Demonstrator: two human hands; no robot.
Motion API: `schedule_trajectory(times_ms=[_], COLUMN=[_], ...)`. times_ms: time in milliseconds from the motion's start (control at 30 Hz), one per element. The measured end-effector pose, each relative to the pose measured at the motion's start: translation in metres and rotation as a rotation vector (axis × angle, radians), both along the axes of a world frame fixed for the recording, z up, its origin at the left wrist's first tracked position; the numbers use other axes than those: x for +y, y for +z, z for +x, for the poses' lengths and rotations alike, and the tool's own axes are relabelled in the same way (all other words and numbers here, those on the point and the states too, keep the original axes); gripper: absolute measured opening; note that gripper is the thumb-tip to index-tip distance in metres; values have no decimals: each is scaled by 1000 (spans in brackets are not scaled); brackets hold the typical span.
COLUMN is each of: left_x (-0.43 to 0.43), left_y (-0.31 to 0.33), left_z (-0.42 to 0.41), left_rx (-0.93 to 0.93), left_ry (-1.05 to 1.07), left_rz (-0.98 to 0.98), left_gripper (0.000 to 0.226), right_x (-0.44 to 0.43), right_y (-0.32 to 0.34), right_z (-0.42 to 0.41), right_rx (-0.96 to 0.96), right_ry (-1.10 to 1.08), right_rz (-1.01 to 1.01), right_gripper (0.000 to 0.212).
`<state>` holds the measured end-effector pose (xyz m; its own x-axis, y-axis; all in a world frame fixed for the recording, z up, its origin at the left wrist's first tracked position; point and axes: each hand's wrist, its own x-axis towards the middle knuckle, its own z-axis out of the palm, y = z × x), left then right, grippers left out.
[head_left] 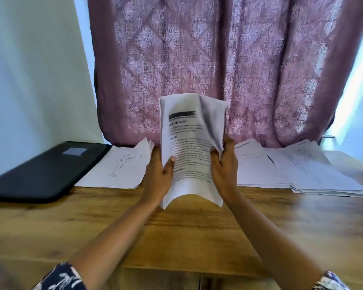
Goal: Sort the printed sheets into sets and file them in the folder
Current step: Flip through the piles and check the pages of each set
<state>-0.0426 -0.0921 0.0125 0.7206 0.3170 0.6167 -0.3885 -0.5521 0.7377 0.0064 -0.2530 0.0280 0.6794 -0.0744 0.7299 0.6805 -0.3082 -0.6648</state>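
I hold a bundle of printed sheets [187,147] upright above the wooden table [197,233]. My left hand [158,176] grips its left edge, thumb on the printed front page. My right hand [224,168] holds the right edge, where a top sheet curls over at the upper corner. A black folder [42,170] lies shut at the left. Beside it rests a pile of sheets [122,166] topped by a line drawing of a standing figure. Two more piles lie to the right, a pile with printed lines [258,164] and a text pile [314,170].
A pink patterned curtain [218,65] hangs right behind the table's far edge. White wall [29,70] stands at the left. The table's front half shows bare wood between my forearms.
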Motion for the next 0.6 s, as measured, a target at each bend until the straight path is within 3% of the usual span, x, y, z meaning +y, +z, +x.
schedule_trajectory(times_ms=[100, 267, 333, 467, 600], left_x=[14, 51, 60, 73, 75], left_y=[17, 28, 17, -9, -17], left_z=[16, 74, 90, 121, 137], left_rx=[59, 383, 505, 618, 660], left_ry=[-50, -147, -98, 57, 164], left_rz=[-103, -425, -459, -269, 26], left_gripper=[38, 45, 42, 41, 45], right_x=[0, 3, 8, 24, 39], right_y=[9, 8, -7, -34, -46], right_z=[27, 96, 116, 143, 162], right_rx=[60, 519, 634, 755, 733], right_ry=[0, -70, -99, -128, -118], right_rz=[33, 35, -19, -112, -171], right_gripper=[20, 23, 22, 34, 38])
